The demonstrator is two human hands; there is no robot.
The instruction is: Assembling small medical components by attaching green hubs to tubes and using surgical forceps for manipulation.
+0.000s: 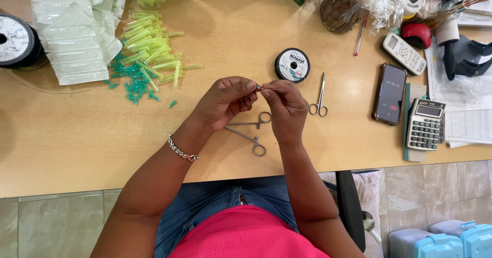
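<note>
Both hands pinch-closed on a tiny teal piece (259, 88) just below the thread spool (292, 65): left hand (225, 101) & right hand (287, 107) look mid-assembly, so next move prob needs fine fingertip alignment.

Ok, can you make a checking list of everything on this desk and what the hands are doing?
Surface: wooden desk, tiled floor below it.
Job's things: a tiny blue piece pinched between both hands; yellow-green tubes and teal caps in a pile; clear plastic bags; black spool.
Clutter: small scissors, open clamp, phone, calculator, papers.
Grippers: left hand and right hand meet fingertip to fingertip above the desk; the left wrist wears a bracelet.
Cables: nothing seen.
Surroundings: chair, blue boxes on the floor.
</note>
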